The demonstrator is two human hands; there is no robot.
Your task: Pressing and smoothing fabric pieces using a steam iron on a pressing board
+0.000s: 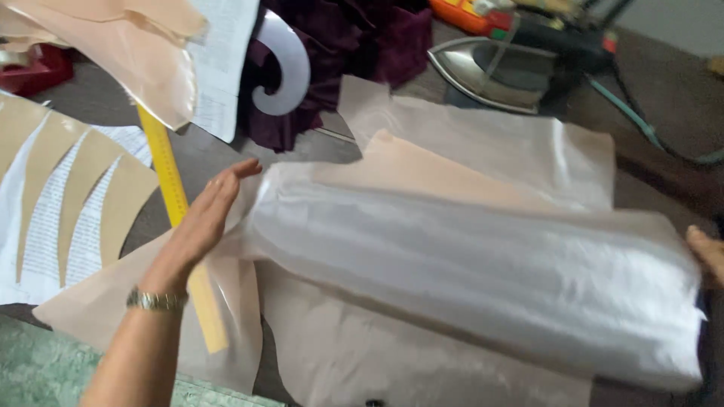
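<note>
My left hand point(202, 222), with a metal watch on its wrist, is flat and open, its edge pressing against the left end of a long, rolled or folded bundle of sheer white fabric point(467, 264). My right hand point(707, 252) shows only at the frame's right edge, touching the bundle's other end; its grip is hidden. Pale peach fabric point(422, 169) lies under and behind the bundle. A yellow ruler point(170, 177) runs beneath my left hand.
Brown curved paper pattern pieces point(72, 203) on printed sheets lie at left. A white curve template point(283, 68) rests on dark purple cloth point(354, 38). A clothes iron point(490, 71) with a green cord point(633, 117) sits at the back right. More peach fabric point(121, 45) hangs at top left.
</note>
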